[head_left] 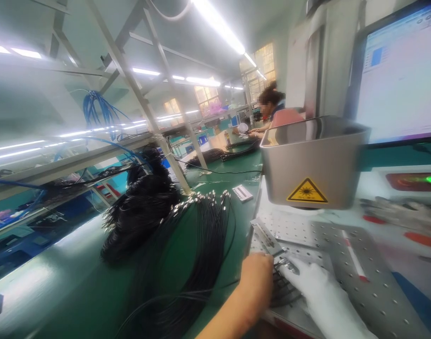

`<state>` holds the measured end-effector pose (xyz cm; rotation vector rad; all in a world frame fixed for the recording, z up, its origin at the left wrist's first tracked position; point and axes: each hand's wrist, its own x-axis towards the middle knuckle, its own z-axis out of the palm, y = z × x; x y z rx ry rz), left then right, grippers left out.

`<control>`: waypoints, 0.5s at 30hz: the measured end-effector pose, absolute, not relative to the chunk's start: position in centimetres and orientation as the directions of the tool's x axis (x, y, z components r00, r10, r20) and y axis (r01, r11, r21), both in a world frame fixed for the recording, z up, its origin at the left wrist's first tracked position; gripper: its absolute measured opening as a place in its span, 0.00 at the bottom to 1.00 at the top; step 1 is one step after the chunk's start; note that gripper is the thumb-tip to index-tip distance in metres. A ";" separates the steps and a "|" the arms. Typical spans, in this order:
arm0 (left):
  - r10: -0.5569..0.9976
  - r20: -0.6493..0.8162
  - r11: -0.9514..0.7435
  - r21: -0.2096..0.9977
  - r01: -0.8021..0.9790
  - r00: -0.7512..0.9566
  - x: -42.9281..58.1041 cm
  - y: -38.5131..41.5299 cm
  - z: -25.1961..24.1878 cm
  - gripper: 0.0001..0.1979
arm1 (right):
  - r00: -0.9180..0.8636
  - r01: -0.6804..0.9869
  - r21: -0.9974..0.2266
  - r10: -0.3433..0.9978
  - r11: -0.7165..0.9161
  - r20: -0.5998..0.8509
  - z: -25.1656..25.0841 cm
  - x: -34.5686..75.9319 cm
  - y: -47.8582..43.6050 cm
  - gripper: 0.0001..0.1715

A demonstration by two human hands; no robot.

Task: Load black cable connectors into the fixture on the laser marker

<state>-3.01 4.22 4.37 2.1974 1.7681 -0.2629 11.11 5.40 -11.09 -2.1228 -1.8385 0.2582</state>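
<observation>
2 hands [289, 278] pinch thin black cables [282, 287], metal-tipped, on perforated plate [363, 282]; right gloved white.

Left hand [259, 275] fingers hidden — right hand [321, 292] blurred (forearm cropped).

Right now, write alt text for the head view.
Two hands, a bare left hand and a white-gloved right hand, press black cables onto a perforated metal plate beneath a laser housing. Black cable bundles cover the green bench.
</observation>
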 end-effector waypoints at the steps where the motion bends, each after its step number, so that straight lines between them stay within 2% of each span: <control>1: 0.919 -0.329 -0.188 0.121 0.975 0.218 -3.0 4.2 4.3 0.21 | 0.130 0.943 -0.319 0.987 -0.094 0.096 -11.9 11.3 5.6 0.52; 3: 0.920 -0.323 -0.189 0.133 0.973 0.223 -3.0 4.3 4.0 0.20 | 0.050 0.959 -0.283 0.984 0.000 0.172 -13.8 11.7 6.0 0.44; 5: 0.920 -0.318 -0.187 0.158 0.970 0.229 -3.0 4.4 3.7 0.19 | -0.016 0.950 -0.299 0.968 0.093 0.250 -15.8 12.1 6.5 0.34; 8: 0.924 -0.316 -0.165 0.178 0.970 0.215 -3.2 4.4 3.4 0.18 | -0.137 0.951 -0.225 0.941 0.213 0.310 -18.1 12.7 7.2 0.37; 11: 0.929 -0.299 -0.161 0.200 0.966 0.217 -3.4 4.5 3.0 0.18 | -0.298 0.939 -0.095 0.921 0.329 0.249 -18.8 13.6 7.8 0.37; 15: 0.931 -0.281 -0.168 0.237 0.957 0.233 -3.6 4.5 2.1 0.17 | -0.414 0.899 -0.106 0.904 0.425 0.108 -18.6 14.8 8.9 0.39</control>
